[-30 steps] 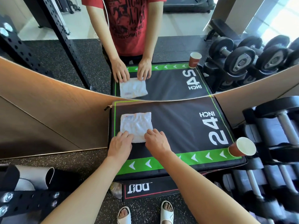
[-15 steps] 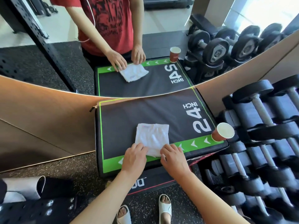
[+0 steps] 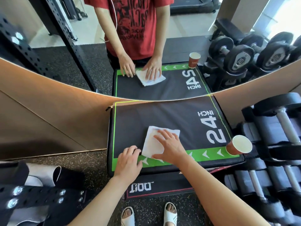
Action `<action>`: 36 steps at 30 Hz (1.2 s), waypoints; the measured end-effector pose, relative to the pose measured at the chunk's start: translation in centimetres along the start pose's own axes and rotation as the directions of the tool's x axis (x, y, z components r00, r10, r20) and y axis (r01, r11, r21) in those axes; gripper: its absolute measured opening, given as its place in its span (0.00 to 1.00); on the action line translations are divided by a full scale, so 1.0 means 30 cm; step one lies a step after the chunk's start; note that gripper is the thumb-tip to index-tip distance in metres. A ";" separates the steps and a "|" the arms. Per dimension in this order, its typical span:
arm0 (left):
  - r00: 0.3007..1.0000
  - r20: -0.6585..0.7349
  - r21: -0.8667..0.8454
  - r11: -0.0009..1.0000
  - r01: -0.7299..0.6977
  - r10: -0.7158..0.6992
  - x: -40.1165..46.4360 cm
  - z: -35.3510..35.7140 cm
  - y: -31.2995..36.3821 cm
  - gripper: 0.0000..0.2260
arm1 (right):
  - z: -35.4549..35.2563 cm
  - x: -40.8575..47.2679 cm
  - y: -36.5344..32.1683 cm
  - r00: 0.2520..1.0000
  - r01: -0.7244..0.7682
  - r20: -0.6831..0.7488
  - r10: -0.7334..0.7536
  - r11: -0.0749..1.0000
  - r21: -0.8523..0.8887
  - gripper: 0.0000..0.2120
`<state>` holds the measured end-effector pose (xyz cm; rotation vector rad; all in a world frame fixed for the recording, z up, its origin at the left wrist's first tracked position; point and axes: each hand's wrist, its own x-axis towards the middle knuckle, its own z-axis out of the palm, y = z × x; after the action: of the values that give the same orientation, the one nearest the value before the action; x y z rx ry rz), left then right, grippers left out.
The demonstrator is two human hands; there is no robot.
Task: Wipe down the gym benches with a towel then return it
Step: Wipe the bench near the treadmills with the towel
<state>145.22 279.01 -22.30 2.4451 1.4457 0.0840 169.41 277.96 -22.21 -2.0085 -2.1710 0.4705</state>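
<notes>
Honestly, the white towel [image 3: 153, 145] is pinned flat near the bench pad's [image 3: 164, 117] 6 o'clock edge under the splayed right hand [image 3: 169, 146], left hand [image 3: 128, 160] loosely curled at its 9 o'clock, gripping nothing; soft, light, bunch-prone, so it's best pressed mid-cloth.

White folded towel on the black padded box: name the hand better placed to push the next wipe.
Right. The right hand lies flat on the white folded towel; the left hand rests beside it on the black padded box.

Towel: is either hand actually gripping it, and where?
Neither grips it. The right hand lies flat, fingers spread, pressing the towel onto the box. The left hand rests beside its near-left corner.
</notes>
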 end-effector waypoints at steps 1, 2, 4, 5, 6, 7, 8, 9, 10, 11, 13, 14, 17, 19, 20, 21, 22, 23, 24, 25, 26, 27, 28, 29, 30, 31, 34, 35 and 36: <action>1.000 -0.005 -0.007 1.000 0.007 -0.007 0.000 0.002 0.001 0.18 | 0.000 0.005 0.008 1.000 0.008 -0.008 -0.008 1.000 -0.004 0.44; 1.000 -0.008 -0.012 1.000 0.014 -0.014 0.000 0.003 0.002 0.18 | 0.000 0.009 0.013 1.000 0.014 -0.021 -0.015 1.000 -0.011 0.43; 1.000 -0.017 -0.020 0.999 0.025 -0.026 0.003 0.005 0.007 0.17 | 0.005 0.018 0.016 0.999 0.012 -0.049 -0.014 1.000 -0.027 0.40; 0.999 -0.021 -0.023 0.999 0.030 -0.031 0.005 0.006 0.010 0.17 | 0.009 0.023 0.013 0.998 0.004 -0.061 -0.006 0.999 -0.032 0.38; 0.999 -0.025 -0.027 0.999 0.036 -0.037 0.005 0.006 0.013 0.17 | 0.013 0.029 0.008 0.997 -0.004 -0.073 0.002 0.999 -0.036 0.36; 0.999 -0.029 -0.031 0.999 0.042 -0.043 0.005 0.007 0.015 0.18 | 0.017 0.036 0.003 0.996 -0.011 -0.086 0.007 0.999 -0.044 0.34; 0.998 -0.032 -0.036 0.998 0.048 -0.049 0.003 0.009 0.017 0.18 | 0.023 0.042 0.000 0.995 -0.012 -0.098 0.006 0.998 -0.056 0.33; 0.998 -0.033 -0.041 0.998 0.054 -0.056 -0.001 0.012 0.018 0.18 | 0.028 0.045 -0.002 0.994 -0.007 -0.107 -0.001 0.998 -0.070 0.31; 0.997 -0.035 -0.046 0.997 0.061 -0.062 -0.005 0.015 0.019 0.19 | 0.034 0.044 -0.001 0.994 0.000 -0.112 -0.009 0.997 -0.084 0.30; 0.997 -0.039 -0.053 0.996 0.066 -0.069 -0.009 0.018 0.020 0.19 | 0.039 0.042 0.000 0.994 0.004 -0.109 -0.014 0.996 -0.092 0.29; 0.996 -0.050 -0.071 0.995 0.076 -0.080 -0.015 0.022 0.024 0.20 | 0.047 0.032 -0.002 0.995 0.007 -0.095 -0.016 0.995 -0.102 0.28; 0.995 -0.054 -0.079 0.994 0.082 -0.086 -0.018 0.024 0.028 0.20 | 0.048 0.025 -0.008 0.996 0.002 -0.092 -0.013 0.994 -0.110 0.26; 0.992 -0.060 -0.101 0.989 0.108 -0.114 -0.023 0.029 0.044 0.21 | 0.052 0.001 -0.040 0.997 -0.052 -0.072 0.041 0.988 -0.147 0.24; 0.989 -0.061 -0.115 0.986 0.124 -0.132 -0.025 0.030 0.056 0.22 | 0.051 -0.010 -0.051 0.995 -0.083 -0.065 0.076 0.990 -0.110 0.25; 0.989 -0.060 -0.119 0.984 0.131 -0.139 -0.027 0.031 0.061 0.22 | 0.045 -0.013 -0.050 0.995 -0.060 -0.082 0.053 0.994 -0.095 0.25; 0.988 -0.058 -0.120 0.983 0.137 -0.145 -0.029 0.032 0.066 0.22 | 0.040 -0.015 -0.044 0.993 0.000 -0.115 -0.011 0.995 -0.099 0.25; 0.987 -0.058 -0.121 0.982 0.142 -0.150 -0.031 0.032 0.071 0.23 | 0.036 -0.015 -0.032 0.984 0.081 -0.146 -0.097 0.990 -0.111 0.25; 0.986 -0.060 -0.124 0.981 0.147 -0.155 -0.033 0.033 0.076 0.23 | 0.034 -0.012 -0.017 0.971 0.163 -0.158 -0.181 0.979 -0.122 0.25; 0.985 -0.063 -0.128 0.980 0.152 -0.161 -0.035 0.034 0.081 0.23 | 0.033 -0.007 0.001 0.960 0.225 -0.142 -0.241 0.967 -0.124 0.25; 0.983 -0.064 -0.129 0.979 0.160 -0.170 -0.036 0.035 0.086 0.24 | 0.032 0.000 0.018 0.955 0.259 -0.117 -0.272 0.959 -0.112 0.26; 0.982 -0.063 -0.128 0.977 0.171 -0.180 -0.037 0.035 0.092 0.24 | 0.032 0.008 0.036 0.955 0.273 -0.094 -0.281 0.958 -0.092 0.26; 0.980 -0.061 -0.127 0.975 0.181 -0.190 -0.039 0.035 0.097 0.24 | 0.035 0.016 0.051 0.955 0.277 -0.085 -0.283 0.958 -0.072 0.25; 0.979 -0.057 -0.124 0.974 0.189 -0.197 -0.042 0.035 0.102 0.25 | 0.039 0.023 0.063 0.955 0.279 -0.089 -0.284 0.958 -0.063 0.24; 0.978 -0.051 -0.119 0.974 0.195 -0.202 -0.044 0.035 0.106 0.25 | 0.043 0.029 0.067 0.953 0.279 -0.101 -0.284 0.958 -0.061 0.23; 0.978 -0.040 -0.109 0.974 0.199 -0.204 -0.048 0.036 0.109 0.26 | 0.044 0.035 0.066 0.953 0.275 -0.117 -0.281 0.959 -0.060 0.22; 0.979 -0.026 -0.098 0.975 0.201 -0.205 -0.051 0.036 0.113 0.26 | 0.046 0.039 0.061 0.953 0.267 -0.136 -0.272 0.962 -0.056 0.20; 0.976 0.010 -0.086 0.973 0.216 -0.216 -0.050 0.029 0.118 0.26 | 0.052 0.047 0.046 0.945 0.253 -0.199 -0.259 0.966 -0.055 0.15; 0.975 0.018 -0.093 0.970 0.223 -0.222 -0.045 0.023 0.118 0.25 | 0.055 0.044 0.046 0.941 0.252 -0.222 -0.257 0.966 -0.051 0.14; 0.974 0.025 -0.102 0.969 0.227 -0.225 -0.039 0.017 0.118 0.24 | 0.056 0.039 0.049 0.938 0.246 -0.241 -0.249 0.968 -0.043 0.13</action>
<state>147.74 276.29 -21.65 2.1792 1.6599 0.0912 170.17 278.99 -24.38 -1.6617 -2.2298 0.1644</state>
